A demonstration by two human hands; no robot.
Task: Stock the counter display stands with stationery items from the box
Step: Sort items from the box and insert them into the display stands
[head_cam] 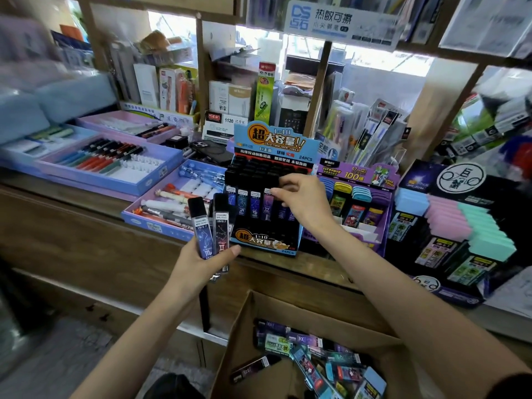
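Observation:
A blue and black display stand [267, 243] of pencil-lead cases stands on the wooden counter [86, 220]. My right hand [305, 203] pinches the black cap of a lead case [267, 205] in the stand's front row. My left hand [198, 266] grips several black-capped lead cases [211, 226] upright, just left of the stand. Below the counter, an open cardboard box [247, 326] holds several loose lead cases [319, 358].
A purple stand [359, 180] of lead cases sits right of the blue one, with a black display [449, 226] of pastel-capped cases beyond it. Pen trays [109, 165] fill the counter's left side. Shelves of stationery rise behind.

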